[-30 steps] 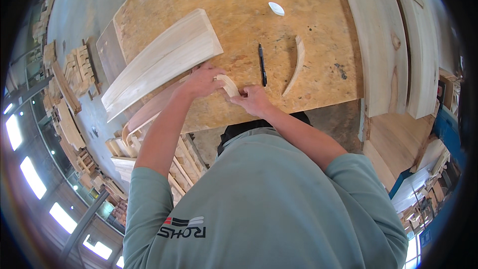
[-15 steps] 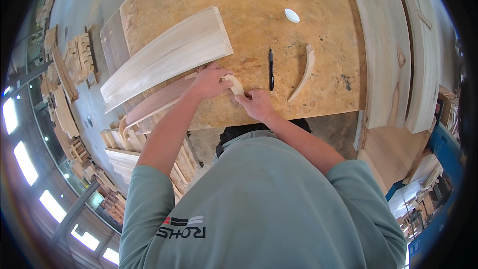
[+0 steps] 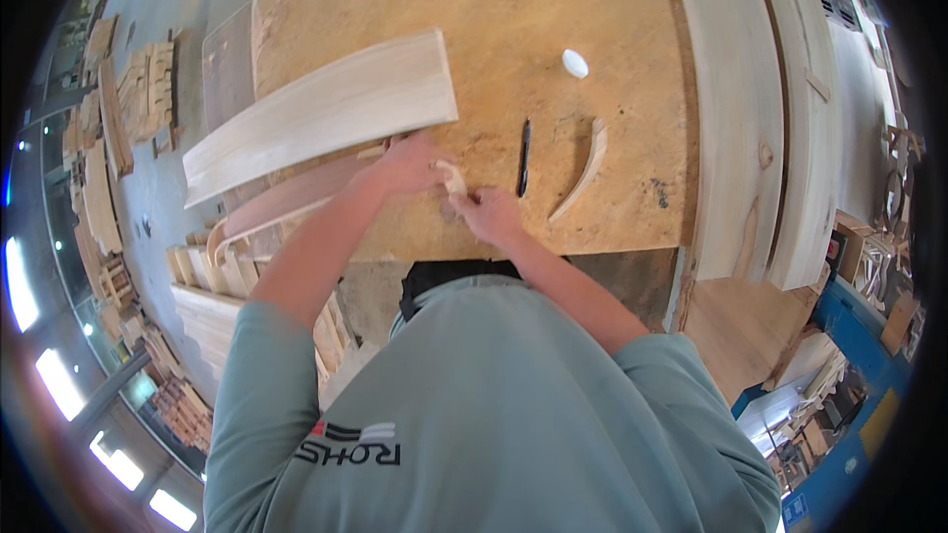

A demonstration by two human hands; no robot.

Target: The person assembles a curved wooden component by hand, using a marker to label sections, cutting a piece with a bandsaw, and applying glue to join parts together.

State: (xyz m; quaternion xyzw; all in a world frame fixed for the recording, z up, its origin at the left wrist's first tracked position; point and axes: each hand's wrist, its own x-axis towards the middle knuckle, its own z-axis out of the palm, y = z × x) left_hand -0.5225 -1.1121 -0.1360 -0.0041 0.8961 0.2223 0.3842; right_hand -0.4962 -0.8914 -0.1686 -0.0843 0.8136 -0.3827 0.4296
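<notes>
Near the front edge of the workbench, a small curved wooden strip (image 3: pixel 454 179) spans the gap between my two hands. My left hand (image 3: pixel 407 166) has its fingers closed at the strip's far end, close beside a long pale board (image 3: pixel 326 109). My right hand (image 3: pixel 491 214) pinches the near end between thumb and fingers. The parts of the strip under my fingers are hidden. A curved, darker wooden piece (image 3: pixel 296 199) lies partly beneath my left forearm. To the right of my hands are a black pen (image 3: pixel 524 158) and another slim curved strip (image 3: pixel 585 173).
A white oval object (image 3: pixel 575 63) sits farther back on the worn wooden bench (image 3: pixel 494 0). Long wide planks (image 3: pixel 736 118) run along its right side. Wood stacks (image 3: pixel 146 94) stand on the floor at left. A blue frame (image 3: pixel 854 331) is at lower right.
The view has shifted slightly, so the bench items sit lower and further left. Both hands stay on the curved strip, which looks a little more upright.
</notes>
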